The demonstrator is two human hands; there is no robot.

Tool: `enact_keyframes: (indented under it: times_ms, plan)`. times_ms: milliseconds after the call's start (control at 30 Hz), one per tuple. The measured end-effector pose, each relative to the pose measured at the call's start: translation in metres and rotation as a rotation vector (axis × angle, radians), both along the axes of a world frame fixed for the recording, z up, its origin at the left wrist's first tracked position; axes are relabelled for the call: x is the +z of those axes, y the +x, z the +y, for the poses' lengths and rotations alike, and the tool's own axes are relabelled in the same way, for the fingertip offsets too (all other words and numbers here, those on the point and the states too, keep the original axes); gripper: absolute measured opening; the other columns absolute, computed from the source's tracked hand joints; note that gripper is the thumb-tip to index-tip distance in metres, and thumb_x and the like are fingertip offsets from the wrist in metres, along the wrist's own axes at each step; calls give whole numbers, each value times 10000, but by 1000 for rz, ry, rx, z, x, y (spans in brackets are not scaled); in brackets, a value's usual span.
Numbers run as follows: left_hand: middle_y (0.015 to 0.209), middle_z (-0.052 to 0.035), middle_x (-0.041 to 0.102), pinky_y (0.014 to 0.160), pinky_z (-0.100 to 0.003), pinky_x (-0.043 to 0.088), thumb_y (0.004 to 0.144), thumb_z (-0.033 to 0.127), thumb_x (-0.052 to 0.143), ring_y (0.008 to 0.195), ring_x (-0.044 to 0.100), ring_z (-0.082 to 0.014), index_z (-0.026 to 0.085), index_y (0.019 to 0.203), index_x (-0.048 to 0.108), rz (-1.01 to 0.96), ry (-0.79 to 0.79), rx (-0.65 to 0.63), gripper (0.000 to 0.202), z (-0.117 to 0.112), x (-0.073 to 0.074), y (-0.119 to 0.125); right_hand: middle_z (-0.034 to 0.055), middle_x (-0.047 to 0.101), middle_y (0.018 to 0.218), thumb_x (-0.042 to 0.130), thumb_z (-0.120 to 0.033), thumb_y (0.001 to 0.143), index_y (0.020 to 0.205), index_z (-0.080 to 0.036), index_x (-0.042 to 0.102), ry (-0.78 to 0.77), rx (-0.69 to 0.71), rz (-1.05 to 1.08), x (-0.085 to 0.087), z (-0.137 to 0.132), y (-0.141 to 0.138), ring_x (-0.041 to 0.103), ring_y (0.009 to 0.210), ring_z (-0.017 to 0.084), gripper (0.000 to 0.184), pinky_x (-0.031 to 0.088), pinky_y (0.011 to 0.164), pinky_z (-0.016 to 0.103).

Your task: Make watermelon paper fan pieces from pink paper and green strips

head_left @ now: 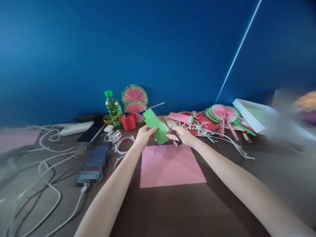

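I have the left hand (146, 135) pinching the green paper (155, 123) between thumb and fingers, and the right hand (182, 135) gripping the scissors (177, 136), blades beside the paper; whether they are biting I can't tell. The paper is held up by the far edge of the pink sheet (171, 168), which lies flat on the worktop (192, 210). I'd judge the green piece part-way through cutting and the pink sheet not yet worked. Several pleated fans (135, 94) near the wall (158, 49) look finished; a pink bundle (181, 118) lies folded, not spread.
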State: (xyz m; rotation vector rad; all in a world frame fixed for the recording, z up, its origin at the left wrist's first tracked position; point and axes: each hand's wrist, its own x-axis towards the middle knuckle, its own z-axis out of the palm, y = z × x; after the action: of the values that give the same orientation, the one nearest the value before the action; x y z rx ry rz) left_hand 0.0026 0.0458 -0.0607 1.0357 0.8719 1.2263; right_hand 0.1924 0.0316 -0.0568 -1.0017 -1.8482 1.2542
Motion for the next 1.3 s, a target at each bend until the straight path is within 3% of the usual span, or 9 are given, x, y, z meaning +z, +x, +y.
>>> enact_keyframes:
  times_ms: [333,400,533,633,833,967,1100,1200,1300]
  plan:
    - [780,-66,703,677,-305,565,716,189,666,659,673,-163,126,848,638,-57,-43,22,150,-1,5,-5,-42,543,558,617,-431,714,727,-176,479,-18,-60,-3,3,-2,-1,500,370,81,290,356,406,209]
    - [770,-63,703,682,-302,564,710,185,670,667,673,-164,125,841,639,-52,-49,69,148,1,4,-5,-40,529,562,597,-430,727,729,-189,468,86,-199,-42,3,-3,-2,511,421,99,273,375,454,226]
    - [703,-48,690,651,-289,558,718,187,659,627,663,-156,116,800,634,-20,-71,124,112,3,0,-2,-6,549,654,590,-379,735,737,-206,458,462,-482,-223,7,-7,-6,531,598,145,218,391,583,260]
    - [633,-38,667,618,-276,551,738,180,634,564,642,-141,104,767,628,-5,-101,105,81,-3,-3,7,31,586,758,574,-330,752,781,-201,470,593,-446,-366,9,-13,-14,546,664,166,168,383,614,270]
    - [617,-43,649,607,-280,539,750,151,592,571,635,-144,115,695,597,-30,-174,17,65,-16,0,26,88,598,976,565,-214,737,937,-187,499,683,-345,-594,-2,-21,-29,589,792,212,212,359,561,264]
    - [640,-72,658,649,-313,538,800,148,477,605,643,-163,122,669,589,-52,-232,-22,175,-15,7,27,96,600,981,530,-190,745,933,-180,514,696,-352,-608,-5,-21,-29,587,809,223,189,371,571,274]
    - [669,-75,663,687,-311,521,890,342,374,631,639,-167,138,742,626,-109,-279,-84,357,-13,12,22,76,616,843,522,-209,743,790,-186,521,669,-389,-460,-1,-19,-27,576,770,210,53,390,615,278]
    - [668,-62,653,664,-279,503,884,495,359,605,617,-147,146,759,625,-161,-315,-84,456,-12,10,18,25,585,690,539,-251,737,735,-191,507,511,-376,-221,4,-19,-25,552,645,158,68,396,591,259]
    - [721,-61,663,671,-263,490,840,463,489,640,620,-138,145,798,626,-147,-266,-110,349,-10,3,15,-8,543,629,560,-359,732,739,-192,509,313,-337,20,9,-19,-23,510,567,125,174,390,542,243]
